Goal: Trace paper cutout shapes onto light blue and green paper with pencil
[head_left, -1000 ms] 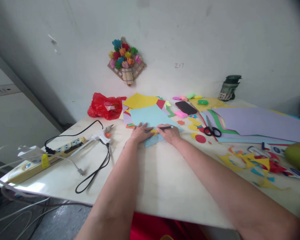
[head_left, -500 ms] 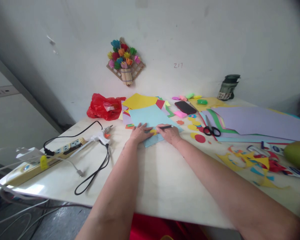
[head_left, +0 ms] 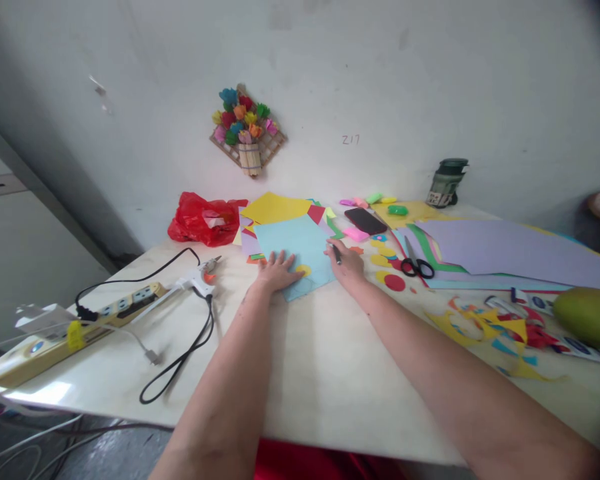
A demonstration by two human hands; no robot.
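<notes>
A light blue sheet of paper (head_left: 300, 240) lies on the table, with faint drawn lines on its near part. My left hand (head_left: 279, 272) rests flat on its near left side, fingers spread, the thumb touching a small yellow paper circle (head_left: 303, 270). Over the sheet's right edge, my right hand (head_left: 347, 267) grips a black pen (head_left: 336, 253), its tip raised away from the yellow circle. Behind the blue sheet lies a yellow sheet (head_left: 275, 205) on other coloured paper.
Scissors (head_left: 417, 267) and large coloured sheets (head_left: 515, 247) lie to the right, beside cut paper circles (head_left: 395, 283) and yellow scraps (head_left: 500, 327). A phone (head_left: 365, 221) is further back. On the left are a glue gun (head_left: 200, 277), a power strip (head_left: 125, 307) and looped cords.
My right hand has moved right, away from the yellow circle, and the pen has turned in its grip. My left hand stays on the sheet. The view has shifted slightly.
</notes>
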